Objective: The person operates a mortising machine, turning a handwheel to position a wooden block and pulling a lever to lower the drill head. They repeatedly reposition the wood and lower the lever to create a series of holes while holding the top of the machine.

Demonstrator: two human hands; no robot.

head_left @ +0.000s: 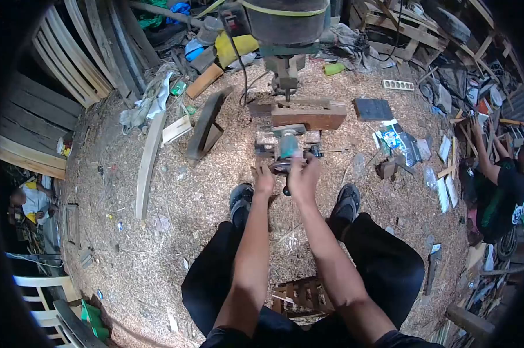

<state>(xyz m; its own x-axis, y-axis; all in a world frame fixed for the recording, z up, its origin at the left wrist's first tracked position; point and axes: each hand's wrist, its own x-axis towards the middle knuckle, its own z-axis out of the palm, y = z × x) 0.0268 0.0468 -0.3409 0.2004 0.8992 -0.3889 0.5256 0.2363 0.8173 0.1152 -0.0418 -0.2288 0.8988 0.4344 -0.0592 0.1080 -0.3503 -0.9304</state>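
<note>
A wooden block (308,119) sits in a green vise (288,145) under the spindle of a drill machine (287,78). In front of the vise is a dark round handwheel (281,167). My left hand (264,178) is at the wheel's left side, its fingers bent; whether they grip the rim is too small to tell. My right hand (302,177) is closed at the wheel's right side, slightly blurred, its fingers partly hiding the wheel. A small dark knob shows below the wheel, beside my right hand.
Wood shavings cover the floor (215,191). A long curved board (150,165) and a dark beam (208,124) lie left. Right are a dark flat block (373,109) and a power strip (398,85). One person (497,180) is at far right, another (34,200) far left.
</note>
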